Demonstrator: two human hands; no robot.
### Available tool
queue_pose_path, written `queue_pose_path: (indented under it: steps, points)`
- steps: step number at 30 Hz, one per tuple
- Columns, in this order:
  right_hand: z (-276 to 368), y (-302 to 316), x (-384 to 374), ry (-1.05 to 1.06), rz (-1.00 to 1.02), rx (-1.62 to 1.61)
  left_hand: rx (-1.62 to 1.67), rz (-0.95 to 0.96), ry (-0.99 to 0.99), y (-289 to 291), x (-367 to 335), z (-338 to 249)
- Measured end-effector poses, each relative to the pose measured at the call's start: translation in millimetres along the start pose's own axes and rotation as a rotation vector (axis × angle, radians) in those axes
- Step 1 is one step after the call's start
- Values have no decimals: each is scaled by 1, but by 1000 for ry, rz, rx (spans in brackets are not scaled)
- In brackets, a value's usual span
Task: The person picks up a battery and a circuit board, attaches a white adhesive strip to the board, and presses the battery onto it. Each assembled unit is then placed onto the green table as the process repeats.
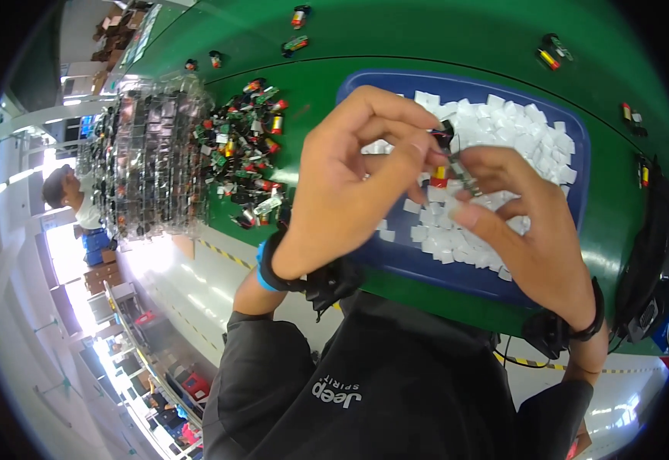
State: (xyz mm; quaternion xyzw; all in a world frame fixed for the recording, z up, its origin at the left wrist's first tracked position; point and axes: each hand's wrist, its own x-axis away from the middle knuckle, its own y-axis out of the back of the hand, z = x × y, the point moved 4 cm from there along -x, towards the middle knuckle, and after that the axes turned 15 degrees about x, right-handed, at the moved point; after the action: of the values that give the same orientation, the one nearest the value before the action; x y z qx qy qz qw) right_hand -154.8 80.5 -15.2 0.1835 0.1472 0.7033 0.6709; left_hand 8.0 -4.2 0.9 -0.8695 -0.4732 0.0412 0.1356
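Both hands are raised over a blue tray [396, 264], working on one small battery-and-circuit-board assembly [439, 175]. It has a black part, a red and yellow cell, thin wires and a small board. My left hand [357, 176] is closed, with thumb and fingertips pinching near the black part and cell. My right hand [530, 222] pinches the board side between thumb and fingers. Beneath them, many small white square pieces [495, 123] lie heaped in the tray. The fingers hide part of the assembly.
Left of the tray lies a pile of similar assemblies [246, 146], beside tall stacks of clear plastic trays [150, 157]. A few loose assemblies [294, 46] are scattered across the green table [426, 34]. A black bag [652, 245] lies at the right edge. A person [73, 195] is far left.
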Motion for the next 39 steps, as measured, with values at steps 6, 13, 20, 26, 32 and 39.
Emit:
queue_pose_path:
  steps: [6,13,20,26,32,39]
  points:
    - [-1,18,1,-68,-172,-99,109,72,-101,-31,-6,13]
    - [-1,40,6,112,-279,225,-37,140,-406,-37,-12,21]
    - [15,51,6,523,-515,707,118,168,111,-33,-18,10]
    - [23,45,6,679,-513,773,444,260,472,-21,-24,23]
    - [13,40,0,601,-453,808,338,127,331,-11,-27,35]
    - [-5,38,-3,274,-413,572,112,225,155,-15,-25,40]
